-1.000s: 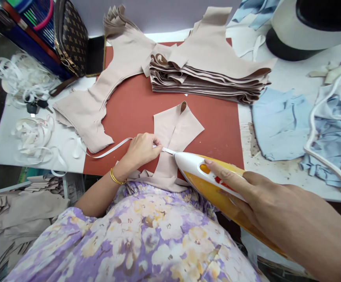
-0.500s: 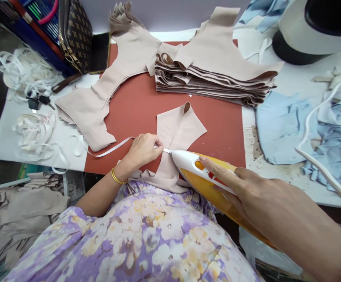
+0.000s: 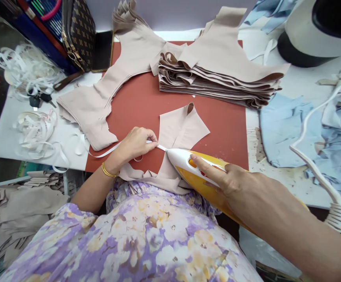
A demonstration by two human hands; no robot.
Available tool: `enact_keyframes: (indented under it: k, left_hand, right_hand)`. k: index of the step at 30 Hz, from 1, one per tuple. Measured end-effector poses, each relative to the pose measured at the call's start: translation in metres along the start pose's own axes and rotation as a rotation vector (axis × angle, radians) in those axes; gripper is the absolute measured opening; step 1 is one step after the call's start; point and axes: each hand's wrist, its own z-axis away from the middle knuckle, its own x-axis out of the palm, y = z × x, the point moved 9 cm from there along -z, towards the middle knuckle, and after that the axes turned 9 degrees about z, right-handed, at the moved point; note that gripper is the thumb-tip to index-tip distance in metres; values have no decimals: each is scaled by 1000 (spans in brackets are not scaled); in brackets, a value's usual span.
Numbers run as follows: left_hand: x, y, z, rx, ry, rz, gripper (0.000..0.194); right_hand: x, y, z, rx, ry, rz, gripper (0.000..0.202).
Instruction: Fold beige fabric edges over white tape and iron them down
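The left hand [image 3: 139, 141] pinches a white tape [image 3: 162, 147], its thumb and fingers together on it. The right hand [image 3: 232, 180] is wrapped around the handle of a yellow and white iron [image 3: 198, 186], with one finger stretched forward along the top. The nose of the iron meets the tape just beside the left fingertips, over the narrow part of a beige piece [image 3: 173, 129]. This piece lies on a red-brown mat [image 3: 135, 107], its wide, folded end pointing away from the person and its near end bunched against the floral dress [image 3: 158, 231]. From the left hand the tape trails leftward past the edge of the mat.

Behind the piece, at the back of the counter [image 3: 254, 121], sits a thick beige stack [image 3: 217, 74]; a curved stack [image 3: 100, 94] lies to its left. Two white tangles [image 3: 26, 72] rest at the far left, with keys [image 3: 39, 100] between them and a patterned pouch [image 3: 79, 35] standing farther back. On the right, light blue cloth [image 3: 288, 133] lies near a white cord [image 3: 311, 164]. A gold bangle [image 3: 108, 171] circles the left wrist.
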Motion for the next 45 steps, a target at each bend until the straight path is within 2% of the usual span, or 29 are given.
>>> enact_keyframes:
  k: [4,9,14,19,27,34,40,43,45]
  left_hand:
    - [-11,-12,0,-11,29,-1,14]
    - [-10,-14,0,1,22,-6,14]
    - [-9,-13,-1,22,23,-22,14]
    - [-9,-14,-1,13,57,-56,14]
    - [-9,-14,0,48,60,-34,14]
    - [-12,-12,1,91,9,29,16]
    - [-14,-11,6,143,39,32,14]
    - [-10,-10,9,205,58,3,13]
    - [-7,-4,14,298,56,-32,12]
  right_hand:
    - [5,-1,-5,23,-134,-3,83]
    - [2,-5,-13,41,-299,4,86]
    - [-8,-10,-23,31,-341,-2,82]
    - [-6,-14,-30,67,-451,-62,78]
    - [-13,-25,-36,95,-451,-72,83]
    - [-21,-30,-40,193,-425,-195,59]
    - [-27,-35,-43,222,-420,-238,55]
    - [-27,-36,-44,228,-421,-244,54]
    - [-26,-38,-44,230,-418,-236,54]
